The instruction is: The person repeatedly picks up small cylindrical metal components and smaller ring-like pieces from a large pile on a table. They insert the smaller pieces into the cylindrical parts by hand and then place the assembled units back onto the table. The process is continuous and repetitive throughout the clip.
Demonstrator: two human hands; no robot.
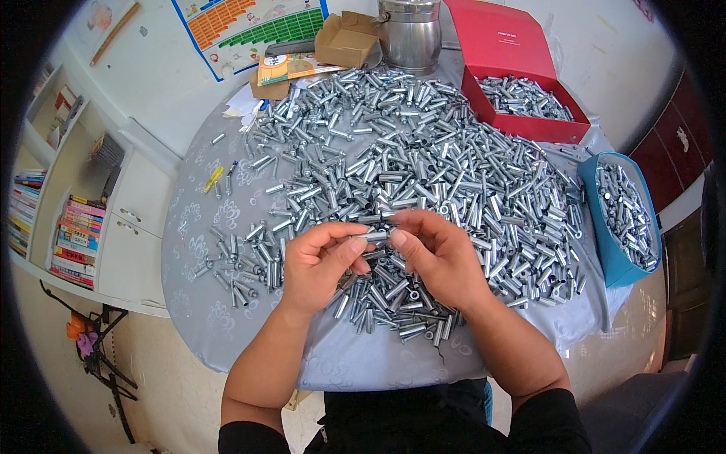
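Left hand [321, 261] had a small shiny metal sleeve [373, 237] pinched btwn thumb and fingers, held more or less lengthwise across the gap, just above the near side of the pile. Right hand [440, 253] had its thumb and forefinger right at the other end; tbh couldn't tell if it was gripping anything, fingertips were kinda blurry and hid whatever was btwn them.

Handling-wise, IMO: light, prob just a few fingers' work, totally stiff, not fragile. The finish looked smooth, so prob a bit slippery, and being round it'd likely roll if set down loose. Best hold was prob thumb + forefinger mid-barrel, w/ both ends left free. Pinching right at the rim would prob let it twist, FWIW.

Around the hands was a huge heap of similar parts [423, 170], sleeves plus bolt-looking bits, on a grey patterned tablecloth [190, 284]. Further out, far right, an open red box [541, 133] held more, and a blue bin [622, 275] by the table's right edge was loaded w/ them too. Steel pot [411, 38] stood at the back.
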